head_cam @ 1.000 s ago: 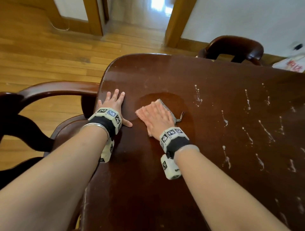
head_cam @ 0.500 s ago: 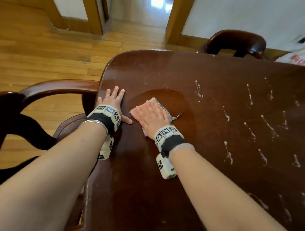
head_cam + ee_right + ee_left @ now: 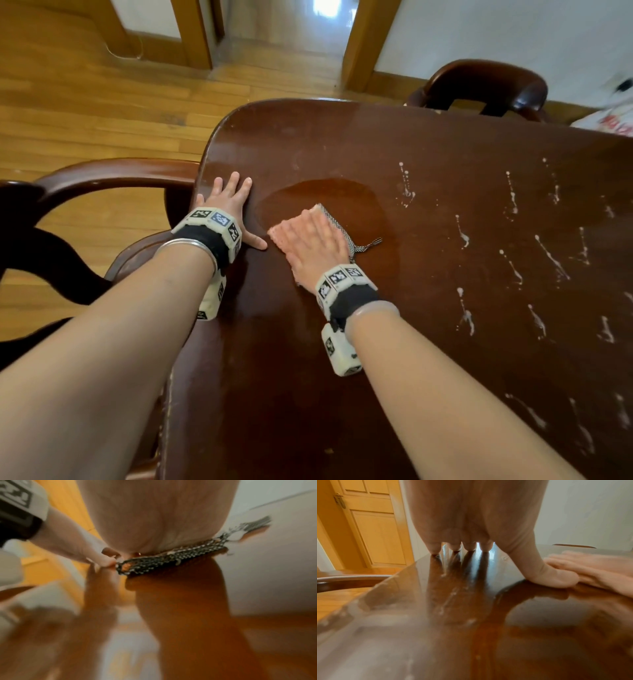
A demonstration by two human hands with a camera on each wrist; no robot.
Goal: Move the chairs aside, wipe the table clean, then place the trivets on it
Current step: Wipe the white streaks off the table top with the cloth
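My right hand point(image 3: 313, 240) lies flat on a pink cloth point(image 3: 279, 233) with a grey checked edge point(image 3: 334, 221) and presses it onto the dark wooden table point(image 3: 376, 144). A damp patch point(image 3: 329, 193) spreads around the cloth. My left hand point(image 3: 227, 202) rests flat with spread fingers at the table's left edge, its thumb almost touching the cloth. White streaks point(image 3: 513, 267) cover the table's right part. In the blurred right wrist view my palm covers the checked edge point(image 3: 171, 558). The left wrist view shows my fingertips point(image 3: 435, 547) on the wood. No trivets are in view.
A dark wooden armchair point(image 3: 102, 174) stands close against the table's left edge, beside my left arm. A second chair point(image 3: 486, 85) is at the far side. A white bag point(image 3: 613, 120) lies at the far right. A doorway point(image 3: 291, 31) opens onto the wooden floor beyond.
My right hand has slid the cloth a little to the left, closer to my left thumb. The left hand has stayed in place.
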